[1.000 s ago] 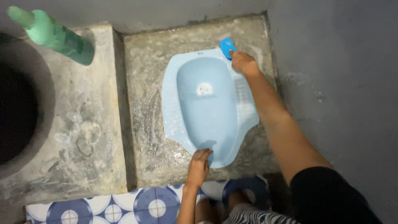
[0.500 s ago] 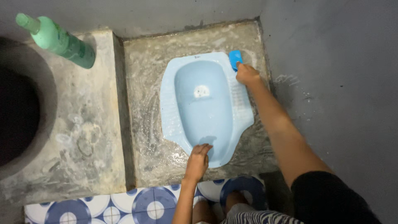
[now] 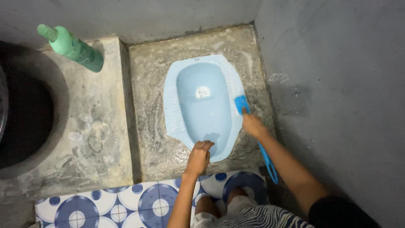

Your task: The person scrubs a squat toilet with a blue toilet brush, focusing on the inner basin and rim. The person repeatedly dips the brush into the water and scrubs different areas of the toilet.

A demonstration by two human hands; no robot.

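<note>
My right hand (image 3: 253,125) grips the light, stiff blue brush (image 3: 241,104) mid-handle at the squat pan's (image 3: 173,118) right rim, while my left hand (image 3: 199,156), fingers loosely curled and empty, braces on its slippery near edge.

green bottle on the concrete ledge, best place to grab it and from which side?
Grip the green bottle around its wide body below the shoulder, not the narrow cap end. It stands on the concrete ledge near the back wall, with the dark basin beside it, so come in from the toilet side, which looks open, fingers wrapping the round body. Both hands are at the blue squat toilet.
</note>
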